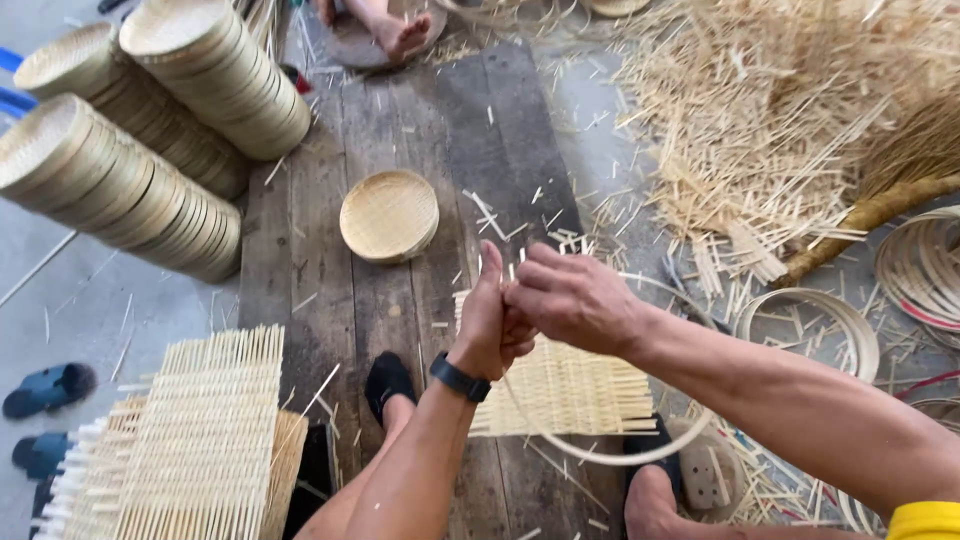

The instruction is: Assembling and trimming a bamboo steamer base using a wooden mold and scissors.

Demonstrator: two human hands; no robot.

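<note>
Two hands were seen pressed together above a wooden board [400, 150] laid on the floor. The left hand [490, 325], a dark watch [460, 378] at its wrist, was closed around a thin bamboo hoop [600, 452], its fingers [492, 275] curled tight. The right hand [572, 298] was folded over the same spot, fingers bent onto the hoop, which looped down and around a square woven bamboo mat [570, 385] lying on the board just beneath the hands. A finished round basket tray [388, 215] was placed further up the board, well apart. Three leaning stacks of such trays [130, 170] were piled at the left, and a stack of square mats [195, 440] lay at the lower left. Loose bamboo slivers [770, 130] were heaped at the right, beside coiled hoops [925, 265]. No packages, labels or signs were shown.
</note>
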